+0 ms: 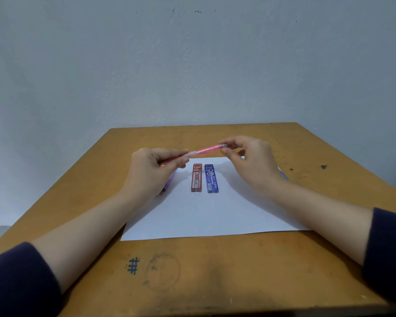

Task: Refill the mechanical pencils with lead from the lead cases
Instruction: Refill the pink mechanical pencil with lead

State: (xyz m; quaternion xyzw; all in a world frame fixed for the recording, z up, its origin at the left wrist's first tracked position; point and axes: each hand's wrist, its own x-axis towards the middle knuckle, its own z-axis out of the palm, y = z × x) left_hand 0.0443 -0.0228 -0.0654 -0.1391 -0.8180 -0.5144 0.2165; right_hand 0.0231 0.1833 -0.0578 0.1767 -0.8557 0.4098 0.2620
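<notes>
The red lead case [196, 178] and blue lead case [212, 178] lie side by side on the worktop [215, 271], pointing at its far edge. Above them the pink pencil [206, 150] lies crosswise: the left hand [154, 170] grips its barrel, and the right hand [249, 161] pinches the raised end.

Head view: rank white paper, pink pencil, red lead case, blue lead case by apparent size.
1. white paper
2. pink pencil, by length; thinner, partly hidden
3. red lead case, blue lead case: alike, unranked
</notes>
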